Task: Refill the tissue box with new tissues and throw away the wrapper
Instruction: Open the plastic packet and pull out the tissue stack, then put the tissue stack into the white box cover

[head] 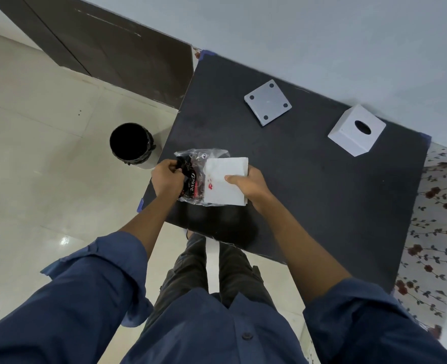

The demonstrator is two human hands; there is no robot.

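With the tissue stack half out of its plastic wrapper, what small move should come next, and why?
Probably pull the hands apart: the right hand grips the tissue stack, already mostly out, while the left hand pinches the wrapper. Sliding the stack fully free leaves it ready for the open tissue box.

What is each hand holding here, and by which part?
Left hand grips the plastic wrapper at its bunched left end. Right hand pinches the tissue stack at its right edge.
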